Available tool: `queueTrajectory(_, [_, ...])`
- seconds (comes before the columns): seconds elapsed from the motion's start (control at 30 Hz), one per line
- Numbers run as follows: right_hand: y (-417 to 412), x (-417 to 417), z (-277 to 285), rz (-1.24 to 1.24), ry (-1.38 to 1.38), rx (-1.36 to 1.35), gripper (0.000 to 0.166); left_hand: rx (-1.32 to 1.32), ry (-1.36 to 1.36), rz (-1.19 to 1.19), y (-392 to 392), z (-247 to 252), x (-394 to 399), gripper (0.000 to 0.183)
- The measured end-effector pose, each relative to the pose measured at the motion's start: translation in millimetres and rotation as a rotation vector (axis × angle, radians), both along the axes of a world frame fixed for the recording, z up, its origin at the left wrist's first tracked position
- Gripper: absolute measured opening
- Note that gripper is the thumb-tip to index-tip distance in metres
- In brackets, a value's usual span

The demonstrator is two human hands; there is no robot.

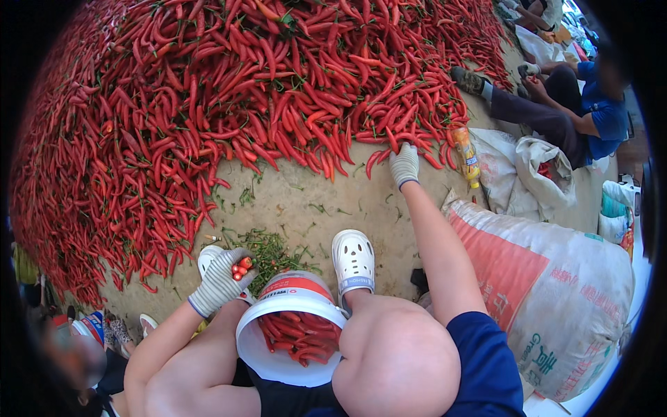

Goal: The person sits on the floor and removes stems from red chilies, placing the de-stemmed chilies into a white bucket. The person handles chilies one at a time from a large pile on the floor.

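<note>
My left hand, in a striped knit glove, is closed around several red chilli peppers, their stemless ends showing. Just right of it, a white plastic bucket tilts between my legs with red chillies inside. My right hand, gloved alike, reaches out to the near edge of a large heap of red chillies. Its fingertips touch a chilli there; whether they grip it is hard to see. Green chilli stems lie piled on the ground beside the bucket.
A full woven sack lies at my right. Beyond it are an open sack and a plastic bottle. A person in a blue shirt sits at the far right. Another person is at lower left. My white clog stands on the ground.
</note>
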State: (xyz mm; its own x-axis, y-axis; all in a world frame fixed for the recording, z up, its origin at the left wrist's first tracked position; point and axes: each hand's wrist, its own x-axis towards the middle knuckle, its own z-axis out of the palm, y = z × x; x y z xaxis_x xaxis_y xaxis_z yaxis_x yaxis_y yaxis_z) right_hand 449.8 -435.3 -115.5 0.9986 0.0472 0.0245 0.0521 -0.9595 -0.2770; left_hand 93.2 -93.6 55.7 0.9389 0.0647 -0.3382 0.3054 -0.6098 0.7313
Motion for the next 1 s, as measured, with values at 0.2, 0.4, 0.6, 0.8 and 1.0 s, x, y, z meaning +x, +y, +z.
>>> queueTrajectory(0.2, [59.2,-69.1,28.9,0.167,0.284,0.473,0.025,0.158,-0.096,-0.060,2.5,6.3,6.6,0.039])
queueTrajectory(0.4, [138.0,-195.6,133.3,0.826,1.095,0.680,0.030,0.435,-0.296,-0.275,-5.9,20.8,35.6,0.033])
queueTrajectory(0.6, [146.4,-215.4,134.6,1.073,0.994,0.620,0.032,0.438,0.023,-0.343,-17.4,22.8,39.6,0.040])
queueTrajectory(0.8, [145.2,-213.4,128.5,1.054,1.037,0.929,0.033,0.249,0.007,-0.136,-12.5,15.6,25.7,0.050])
queueTrajectory(1.0, [149.8,-217.4,149.4,0.445,1.624,1.457,0.028,-0.213,0.184,0.230,-3.8,2.6,12.0,0.056])
